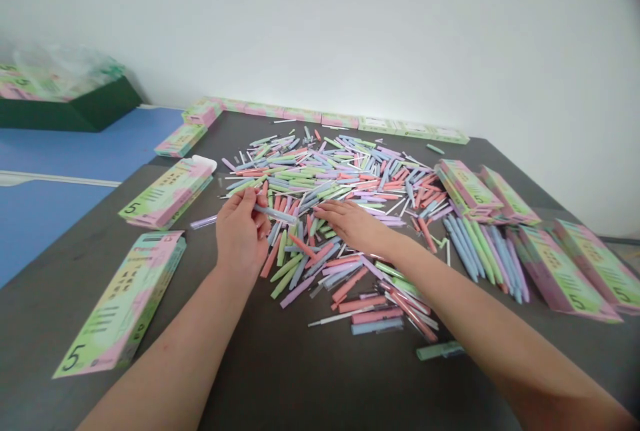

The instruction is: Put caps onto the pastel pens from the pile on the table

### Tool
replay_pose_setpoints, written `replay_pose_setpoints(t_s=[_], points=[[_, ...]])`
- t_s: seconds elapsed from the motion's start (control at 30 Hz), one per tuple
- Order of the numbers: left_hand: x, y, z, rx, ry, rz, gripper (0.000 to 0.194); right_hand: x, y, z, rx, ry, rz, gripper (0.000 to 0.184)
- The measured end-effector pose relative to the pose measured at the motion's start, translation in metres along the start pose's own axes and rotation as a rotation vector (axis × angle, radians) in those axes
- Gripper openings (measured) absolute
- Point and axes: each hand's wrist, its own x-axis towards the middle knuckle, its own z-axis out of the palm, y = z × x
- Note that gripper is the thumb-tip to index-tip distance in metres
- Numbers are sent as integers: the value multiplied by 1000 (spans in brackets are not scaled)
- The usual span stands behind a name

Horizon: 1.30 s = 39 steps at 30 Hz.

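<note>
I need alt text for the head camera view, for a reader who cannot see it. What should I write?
Two bare hands work over a large heap of pastel pens on a dark table. The left hand holds a blue pen, and the right hand lies flat on the heap. Green-and-pink boxes marked 5 lie around it.

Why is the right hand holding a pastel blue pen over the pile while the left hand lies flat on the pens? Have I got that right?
Not quite: the hands are swapped. The head view shows the left hand holding the pastel blue pen over the pile, while the right hand lies flat on the pens.
</note>
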Motion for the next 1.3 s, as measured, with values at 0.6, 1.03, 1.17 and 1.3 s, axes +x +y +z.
replay_pose_setpoints(t_s=[0.6,1.03,1.17,1.3], points=[[-1,-1,0,-8,-3,-15,17,-18,3,-16,88,242,67,37],[-4,-3,1,-27,-48,-39,14,-8,-1,-7,113,156,-61,37],[-4,-3,2,-23,-38,-45,15,-12,11,-9,66,145,14,37],[-6,-2,3,-29,-36,-42,14,-12,10,-12,34,166,38,37]])
